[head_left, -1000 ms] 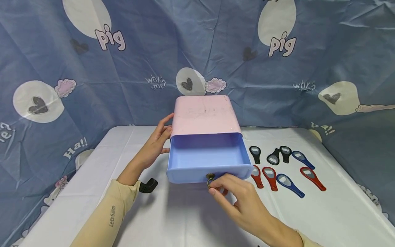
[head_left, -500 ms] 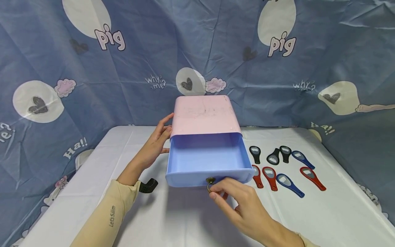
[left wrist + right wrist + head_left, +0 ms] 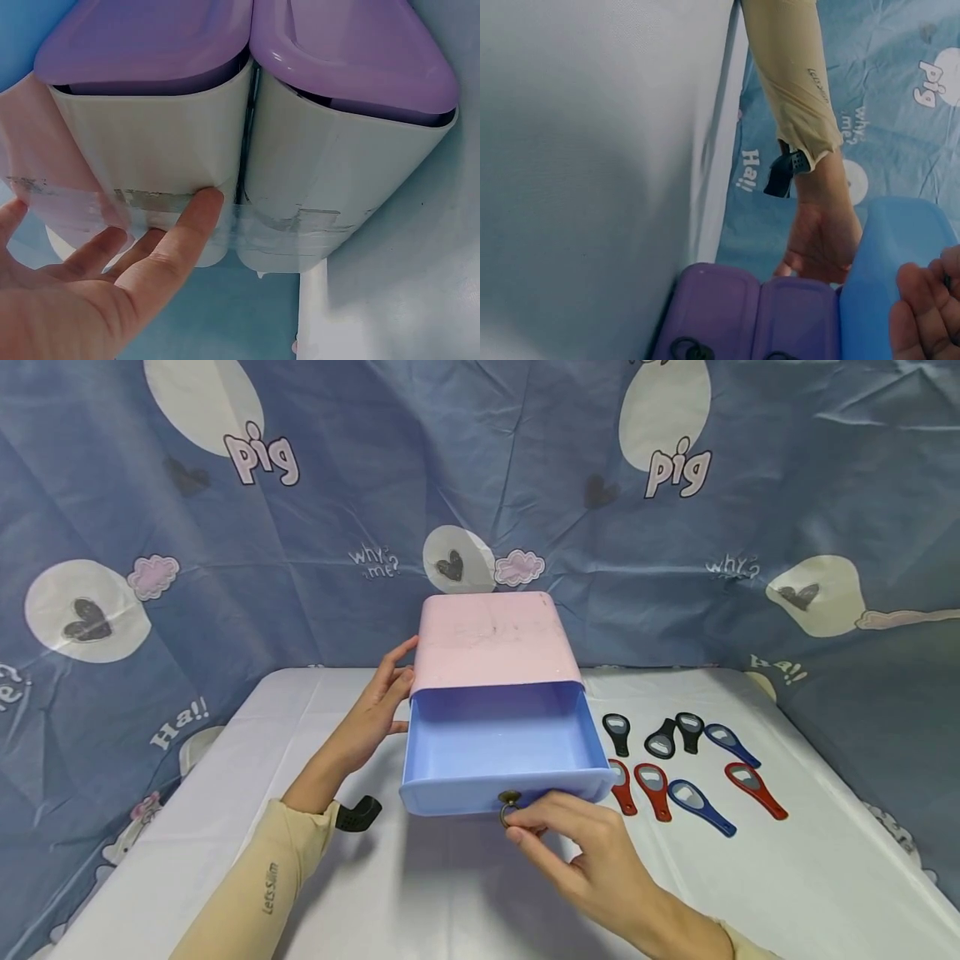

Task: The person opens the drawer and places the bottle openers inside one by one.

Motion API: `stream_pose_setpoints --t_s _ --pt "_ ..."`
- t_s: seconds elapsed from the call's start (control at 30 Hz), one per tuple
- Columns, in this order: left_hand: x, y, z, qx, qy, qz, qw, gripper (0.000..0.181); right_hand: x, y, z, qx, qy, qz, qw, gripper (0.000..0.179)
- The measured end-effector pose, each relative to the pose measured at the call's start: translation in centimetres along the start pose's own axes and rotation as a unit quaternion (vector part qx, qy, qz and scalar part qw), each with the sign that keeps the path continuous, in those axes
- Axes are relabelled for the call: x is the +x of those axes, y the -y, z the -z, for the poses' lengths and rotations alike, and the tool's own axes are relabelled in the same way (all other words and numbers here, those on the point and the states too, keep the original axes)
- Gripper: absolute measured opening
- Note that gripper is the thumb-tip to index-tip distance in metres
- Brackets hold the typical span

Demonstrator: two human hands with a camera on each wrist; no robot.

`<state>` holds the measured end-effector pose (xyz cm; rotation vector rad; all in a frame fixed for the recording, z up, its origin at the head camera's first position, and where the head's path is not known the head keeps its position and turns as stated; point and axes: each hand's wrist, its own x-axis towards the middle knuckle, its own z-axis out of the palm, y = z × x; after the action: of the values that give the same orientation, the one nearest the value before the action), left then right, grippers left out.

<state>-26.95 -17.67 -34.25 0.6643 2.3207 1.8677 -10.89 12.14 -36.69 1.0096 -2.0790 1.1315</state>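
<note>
A drawer box with a pink shell (image 3: 495, 643) stands mid-table, its blue drawer (image 3: 442, 797) pulled out towards me; nothing lies inside it. My right hand (image 3: 592, 852) pinches the small brass ring pull (image 3: 504, 815) on the drawer's front between thumb and fingers. Against the shell's left side rests my left hand (image 3: 367, 718), its fingers extended. Below, the left wrist view shows two white drawer cases (image 3: 150, 142) with purple drawers (image 3: 142, 45), bound by clear tape (image 3: 285, 225) which my left fingers touch. In the right wrist view, purple drawer fronts (image 3: 712, 307) sit beside the blue drawer.
Several paddle-shaped handled items with silvery windows, such as a red one (image 3: 652, 792), a blue one (image 3: 702, 806) and a black one (image 3: 617, 733), lie on the white tablecloth (image 3: 817, 877) right of the box. A blue printed curtain (image 3: 315, 527) hangs behind the table.
My right hand has drawn the blue drawer slightly further out towards me, by the ring, early in this second; since then it stays about level. My left hand keeps its place on the box.
</note>
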Motion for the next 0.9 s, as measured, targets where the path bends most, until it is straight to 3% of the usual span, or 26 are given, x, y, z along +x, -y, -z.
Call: stream_pose_setpoints --t_s 0.33,0.63,0.8,0.9 --pt "0.2 0.1 -0.4 -0.012 0.005 0.005 0.9999 0.058 -0.1 -0.4 0.0 -0.004 -0.017 0.014 0.9998 0.022" --pt "-0.2 0.3 -0.4 -0.008 0.003 -0.001 1.0000 0.063 0.0 -0.4 -0.1 0.013 -0.001 0.011 0.9999 0.020" --pt "-0.2 0.3 -0.4 -0.011 0.004 -0.004 0.9999 0.063 -0.1 -0.2 0.4 0.016 -0.007 0.017 0.9997 0.004" --pt "-0.2 0.3 -0.5 -0.012 0.004 -0.005 0.9999 0.063 -0.3 0.0 1.2 0.023 -0.011 0.012 0.9996 0.008"
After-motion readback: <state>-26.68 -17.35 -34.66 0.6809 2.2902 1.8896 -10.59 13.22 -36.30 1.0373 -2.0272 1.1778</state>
